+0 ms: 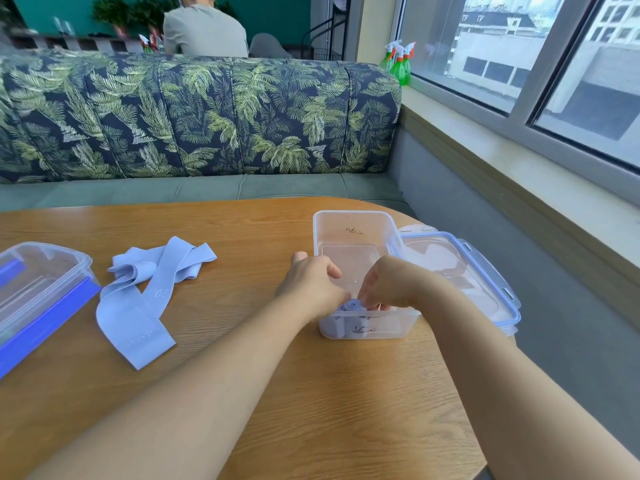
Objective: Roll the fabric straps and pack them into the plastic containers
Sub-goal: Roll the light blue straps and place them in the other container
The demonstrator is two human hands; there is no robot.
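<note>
Hands meet at the near end of the clear container (pixel 356 216): your left hand (pixel 311 285) and right hand (pixel 388 285) both curl their fingers down and pinch a rolled strap (pixel 353 304), which sits inside against the near wall. Just right of your right hand lies the lid (pixel 485 271). Left of your left hand, a loose strap (pixel 149 292) sprawls on the tabletop (pixel 242 393); farther left is a second container (pixel 34 292). Beyond your hands stands a leaf-print sofa (pixel 207 116).
</note>
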